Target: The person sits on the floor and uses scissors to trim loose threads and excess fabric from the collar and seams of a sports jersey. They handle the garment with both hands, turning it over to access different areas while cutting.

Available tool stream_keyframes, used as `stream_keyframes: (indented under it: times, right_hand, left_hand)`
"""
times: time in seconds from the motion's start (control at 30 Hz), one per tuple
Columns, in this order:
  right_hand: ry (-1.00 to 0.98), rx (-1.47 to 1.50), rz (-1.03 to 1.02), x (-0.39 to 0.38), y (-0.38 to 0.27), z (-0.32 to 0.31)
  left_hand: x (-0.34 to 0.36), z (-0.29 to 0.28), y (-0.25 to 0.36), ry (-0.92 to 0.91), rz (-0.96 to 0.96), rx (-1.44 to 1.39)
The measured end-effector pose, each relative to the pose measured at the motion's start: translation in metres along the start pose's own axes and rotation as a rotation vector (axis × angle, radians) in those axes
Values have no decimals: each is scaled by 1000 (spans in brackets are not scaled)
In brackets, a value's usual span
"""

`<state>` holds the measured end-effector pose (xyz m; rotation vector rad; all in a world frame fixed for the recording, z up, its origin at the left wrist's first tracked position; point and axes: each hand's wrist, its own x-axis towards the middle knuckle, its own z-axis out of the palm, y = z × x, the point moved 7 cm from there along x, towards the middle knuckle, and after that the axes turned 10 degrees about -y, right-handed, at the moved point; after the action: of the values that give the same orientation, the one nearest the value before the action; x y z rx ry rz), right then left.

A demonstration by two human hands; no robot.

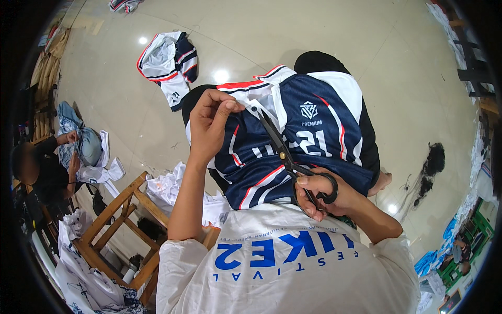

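A navy, white and red jersey (324,136) lies spread over my lap. My left hand (212,118) pinches the white placket (246,103) at its collar, beside a small dark button (254,109). My right hand (319,191) grips the handles of long black scissors (282,156), whose blades point up toward the pinched placket, just under the button. Whether the tips touch the cloth is hard to tell.
A similar folded jersey (164,60) lies on the tiled floor ahead. At left are a wooden stool (107,225), white cloth piles (73,256) and a co-worker (44,167) handling blue fabric. Black thread scraps (434,162) lie at right; more people (460,251) are at the lower right.
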<state>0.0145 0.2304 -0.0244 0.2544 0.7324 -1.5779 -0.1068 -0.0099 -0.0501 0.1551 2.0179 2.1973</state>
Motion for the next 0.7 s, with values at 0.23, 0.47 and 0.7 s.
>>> stream_keyframes:
  times: [0.23,0.47,0.7]
  right_hand:
    - [-3,-11,9,3,-3,3]
    - [-29,-1,-30,10,-7,2]
    - [17,-38,-8,11,-10,2]
  left_hand:
    - [-1,0,-2,25,-16,-23]
    - [-2,-2,-1,56,-47,-97]
    - [-2,0,-2,29,-39,-114]
